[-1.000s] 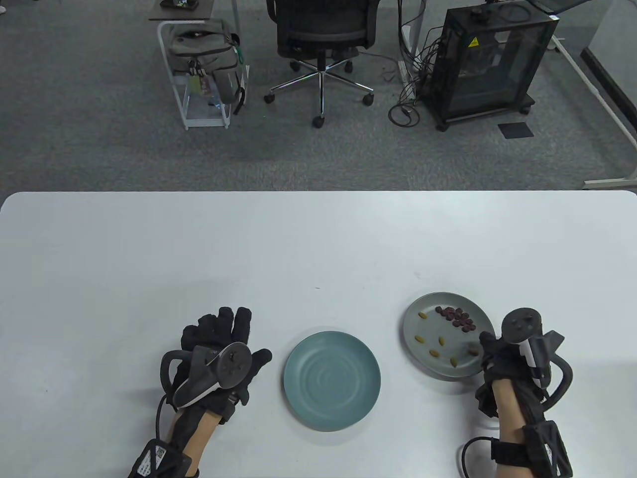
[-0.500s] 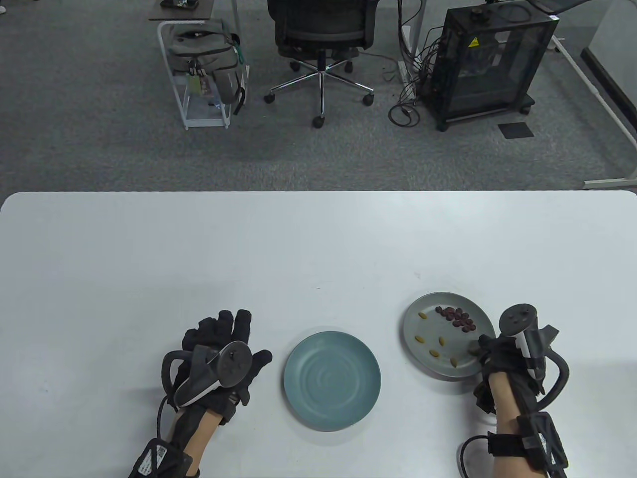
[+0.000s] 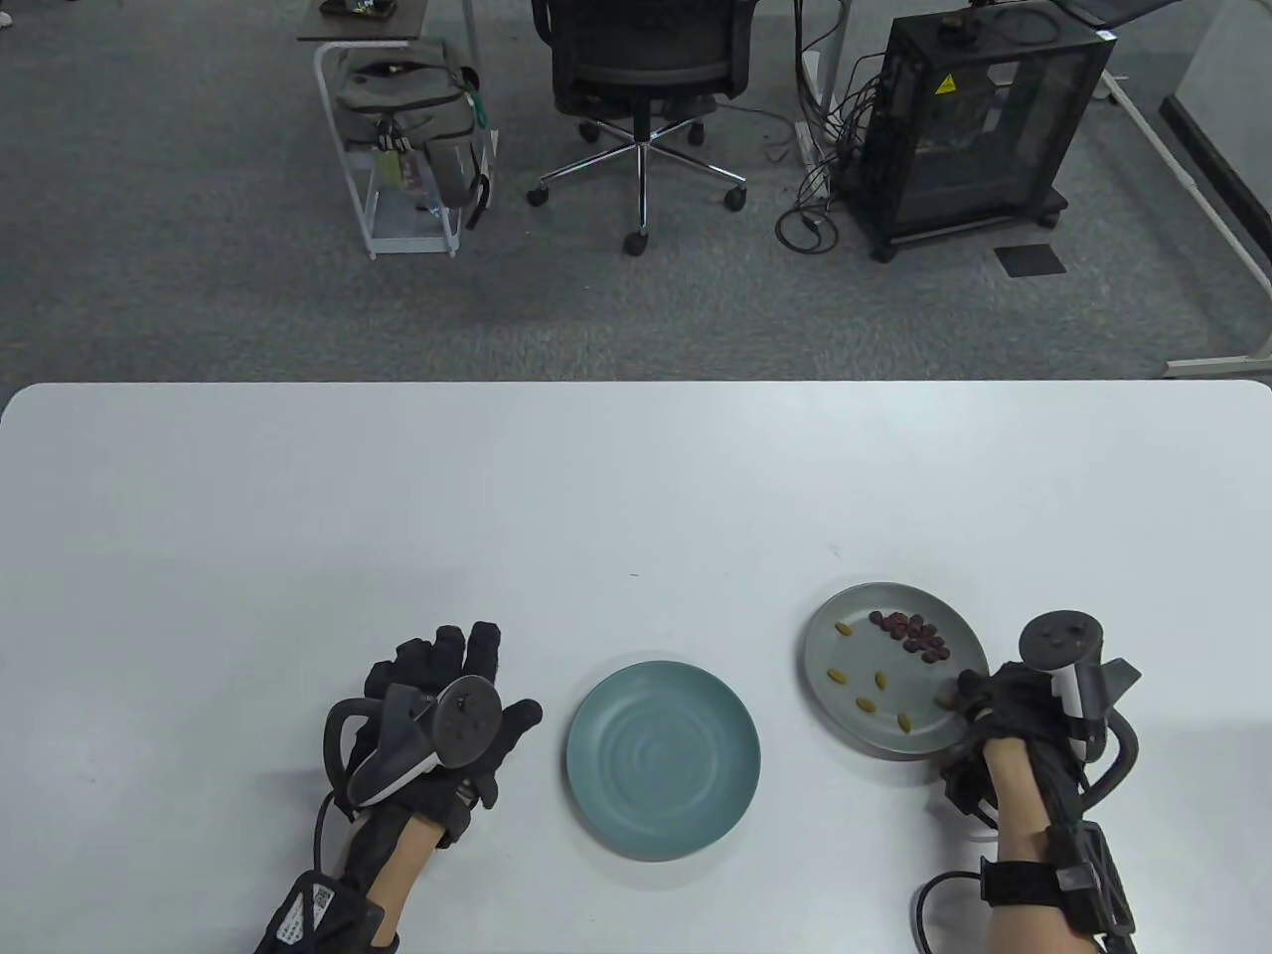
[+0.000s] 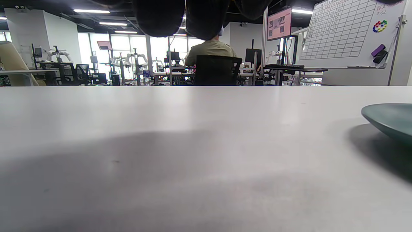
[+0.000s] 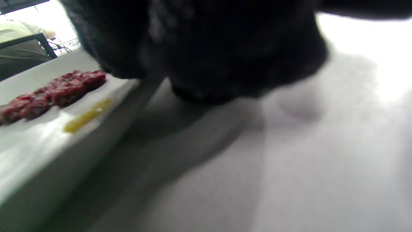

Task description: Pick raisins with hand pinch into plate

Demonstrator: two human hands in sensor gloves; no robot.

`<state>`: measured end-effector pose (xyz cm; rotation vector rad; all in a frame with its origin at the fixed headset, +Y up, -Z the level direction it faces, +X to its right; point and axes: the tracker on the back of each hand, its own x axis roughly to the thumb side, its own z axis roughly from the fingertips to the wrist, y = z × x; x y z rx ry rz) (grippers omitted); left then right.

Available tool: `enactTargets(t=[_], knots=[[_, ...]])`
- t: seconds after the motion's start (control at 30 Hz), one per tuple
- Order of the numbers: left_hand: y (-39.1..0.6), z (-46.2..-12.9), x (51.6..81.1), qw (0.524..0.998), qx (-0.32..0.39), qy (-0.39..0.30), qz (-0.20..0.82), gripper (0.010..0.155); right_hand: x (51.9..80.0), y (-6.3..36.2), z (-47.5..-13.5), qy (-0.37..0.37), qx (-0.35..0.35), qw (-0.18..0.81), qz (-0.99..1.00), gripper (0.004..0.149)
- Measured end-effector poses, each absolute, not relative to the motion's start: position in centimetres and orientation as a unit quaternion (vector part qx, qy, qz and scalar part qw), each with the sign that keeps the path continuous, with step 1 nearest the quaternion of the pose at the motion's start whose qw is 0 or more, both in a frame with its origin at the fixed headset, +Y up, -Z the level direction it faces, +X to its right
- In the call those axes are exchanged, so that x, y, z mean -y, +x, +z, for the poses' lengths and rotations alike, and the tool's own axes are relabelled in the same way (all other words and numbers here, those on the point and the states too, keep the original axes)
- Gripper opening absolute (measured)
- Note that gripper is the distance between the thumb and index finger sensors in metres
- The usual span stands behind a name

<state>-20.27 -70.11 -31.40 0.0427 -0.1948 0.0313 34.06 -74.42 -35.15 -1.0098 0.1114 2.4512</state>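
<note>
Since a second ago the right hand [image 3: 1004,711] has barely shifted at the near right rim of the grey plate [image 3: 845,606], its tracker now sitting a bit further right. Fingertips touch the yellow raisin [image 3: 945,702] closest to that rim, though I can't tell if it's actually pinched (the right wrist view is mostly blurry glove). I count six yellow raisins on that plate, plus one cluster of dark red ones [image 3: 912,635], too bunched to count. One teal plate [image 3: 663,759] sits just left, nothing in it. Left hand [image 3: 437,711] lies flat on the table [image 3: 596,477], fingers spread, holding nothing.
</note>
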Motion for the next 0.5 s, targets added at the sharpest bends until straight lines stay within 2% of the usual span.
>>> enactTargets(t=[0.5], knots=[[-20.32, -31.44, 69.98, 0.994, 0.1, 0.015, 0.035, 0.086, 75.03, 35.06, -34.69, -0.34, -0.058, 0.386, 0.855, 0.046]])
